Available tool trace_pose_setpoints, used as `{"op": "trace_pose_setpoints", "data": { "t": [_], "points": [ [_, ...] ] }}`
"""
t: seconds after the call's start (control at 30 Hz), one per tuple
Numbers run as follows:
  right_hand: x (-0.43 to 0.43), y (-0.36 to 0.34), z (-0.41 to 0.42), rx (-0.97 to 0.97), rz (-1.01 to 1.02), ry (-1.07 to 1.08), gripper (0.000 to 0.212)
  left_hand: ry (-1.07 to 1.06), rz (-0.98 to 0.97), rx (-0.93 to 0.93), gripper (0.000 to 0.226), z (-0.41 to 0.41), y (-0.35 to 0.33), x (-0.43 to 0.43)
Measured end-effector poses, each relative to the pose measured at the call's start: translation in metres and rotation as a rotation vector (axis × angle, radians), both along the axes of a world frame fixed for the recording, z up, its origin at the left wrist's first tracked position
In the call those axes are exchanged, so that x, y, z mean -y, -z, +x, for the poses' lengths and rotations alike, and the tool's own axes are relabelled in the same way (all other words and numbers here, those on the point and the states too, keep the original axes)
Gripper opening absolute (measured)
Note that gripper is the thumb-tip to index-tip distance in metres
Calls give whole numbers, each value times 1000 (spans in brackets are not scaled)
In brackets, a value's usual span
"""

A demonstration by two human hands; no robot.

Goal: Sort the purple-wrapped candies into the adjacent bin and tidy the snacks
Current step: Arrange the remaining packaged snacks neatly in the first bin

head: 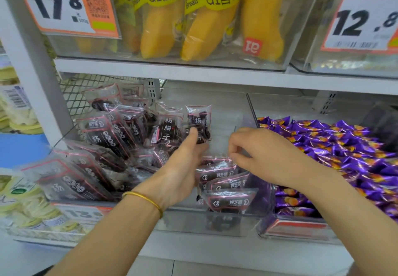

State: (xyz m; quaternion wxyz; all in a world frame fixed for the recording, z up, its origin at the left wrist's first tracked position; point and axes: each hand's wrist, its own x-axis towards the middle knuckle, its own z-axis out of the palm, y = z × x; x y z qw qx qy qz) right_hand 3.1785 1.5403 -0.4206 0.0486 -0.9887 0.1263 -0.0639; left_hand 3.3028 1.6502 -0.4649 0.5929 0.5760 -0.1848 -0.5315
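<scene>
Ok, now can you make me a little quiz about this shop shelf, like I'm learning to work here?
1. True or false: the shiny purple-wrapped candies lie to the right of the clear packets of dark dried plums.
2. Fill the gap: the left hand wears a thin gold ____ on its wrist.
3. What is the right hand pinching? A) the top edge of a plum packet B) a purple candy C) a red apple
Key: 1 true; 2 bangle; 3 A.
</scene>
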Motion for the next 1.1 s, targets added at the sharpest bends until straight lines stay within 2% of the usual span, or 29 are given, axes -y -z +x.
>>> {"op": "trace_pose_setpoints", "data": {
  "t": [0.13,0.23,0.37,0.43,0.5,0.53,0.57,0.63,0.67,0.7,0.87,1.1],
  "points": [
    [0,-2,0,-15,1,-13,8,-24,-39,-22,76,-11,7,15],
    [-8,-2,3,-6,-37,32,29,-59,-80,-89,75,-14,13,24],
    [-16,2,3,-169,-210,-9,67,-20,-130,-267,73,-9,11,14],
    [-15,5,3,-240,-267,-19,69,7,-121,-257,76,-3,5,7],
    [-13,5,4,-266,-266,-33,58,-44,-32,-102,77,7,-1,1],
    [-13,3,5,-263,-257,-46,53,-96,23,67,70,14,-3,-2],
    [-12,2,6,-261,-255,-56,50,-153,95,345,59,22,-5,-7],
    [-13,1,7,-260,-255,-64,45,-214,309,1050,42,44,-2,-17],
    [-13,0,7,-259,-253,-64,44,-211,410,1281,41,50,-1,-21],
    [-13,0,8,-260,-250,-64,44,-199,498,1386,44,53,0,-23],
    [-12,-4,11,-267,-201,-75,46,-62,754,1548,57,54,5,-14],
    [-8,4,13,-194,-172,-83,66,-182,771,1460,59,64,-4,4]
  ]
}}
